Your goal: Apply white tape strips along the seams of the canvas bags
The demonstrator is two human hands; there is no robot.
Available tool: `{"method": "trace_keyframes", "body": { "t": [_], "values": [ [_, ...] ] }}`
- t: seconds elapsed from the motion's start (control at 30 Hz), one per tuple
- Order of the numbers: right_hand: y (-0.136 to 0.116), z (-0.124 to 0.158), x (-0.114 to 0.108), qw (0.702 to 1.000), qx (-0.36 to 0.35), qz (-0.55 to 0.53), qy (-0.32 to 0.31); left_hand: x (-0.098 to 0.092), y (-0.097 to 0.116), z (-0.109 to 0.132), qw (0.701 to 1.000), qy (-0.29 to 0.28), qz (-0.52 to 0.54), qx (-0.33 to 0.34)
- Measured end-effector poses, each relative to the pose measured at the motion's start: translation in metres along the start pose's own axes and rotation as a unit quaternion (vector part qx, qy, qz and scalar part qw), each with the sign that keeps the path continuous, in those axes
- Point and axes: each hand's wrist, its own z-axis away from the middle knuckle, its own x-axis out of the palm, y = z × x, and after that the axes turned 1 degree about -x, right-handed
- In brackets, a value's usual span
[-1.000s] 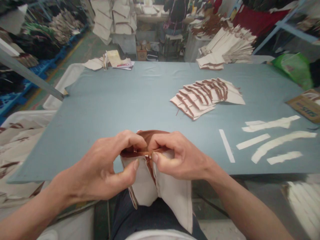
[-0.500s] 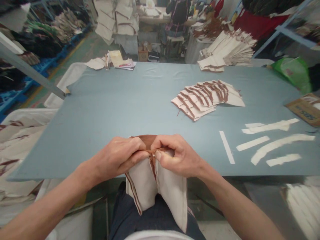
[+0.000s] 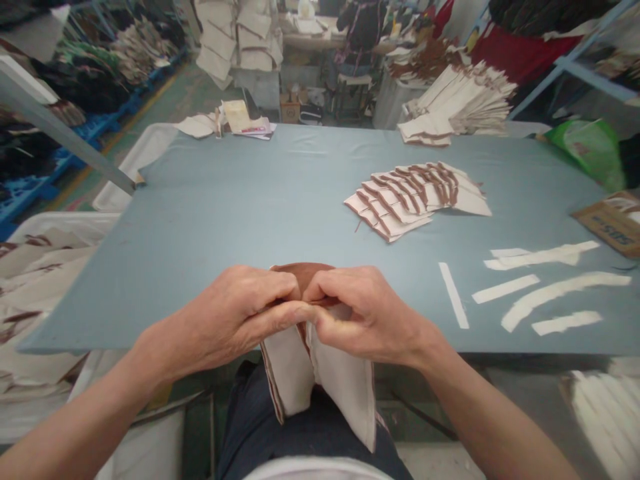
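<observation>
A cream fabric piece with brown trim (image 3: 345, 383) hangs from my two hands over the near edge of the table, its lower flaps in front of my lap. My left hand (image 3: 253, 307) pinches the brown upper edge from the left side. From the right, my right hand (image 3: 357, 313) grips the same edge. Both thumbs meet at the middle, over the top of a brown-lined gap between the two flaps. Behind the fingers a curved brown band shows. What lies right under the thumbs is hidden.
Overlapping cream-and-brown fabric pieces (image 3: 410, 197) lie on the blue-covered table (image 3: 240, 200). White strips (image 3: 505, 288) are at the right, by a cardboard box (image 3: 613, 220). A bin of fabric (image 3: 45, 293) stands at the left. A person (image 3: 363, 33) sits at the far workbench.
My hands have come closer together, and the left thumb now reaches the right one, covering the top of the gap. The fabric piece stays held, shifted slightly.
</observation>
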Motion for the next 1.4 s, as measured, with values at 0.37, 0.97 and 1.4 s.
{"method": "trace_keyframes", "body": {
  "t": [0.37,0.97,1.4],
  "values": [
    [0.032,0.011,-0.018,0.987,0.084,-0.132,-0.029,0.012,0.014,0.005,0.998,0.021,0.030,0.043],
    [-0.004,0.001,-0.040,0.991,-0.007,-0.130,-0.030,-0.017,-0.019,0.042,0.993,0.104,-0.048,0.033],
    [-0.016,-0.032,-0.020,0.981,0.003,-0.178,-0.077,-0.009,-0.023,0.015,0.974,0.063,0.216,0.028]
  ]
}}
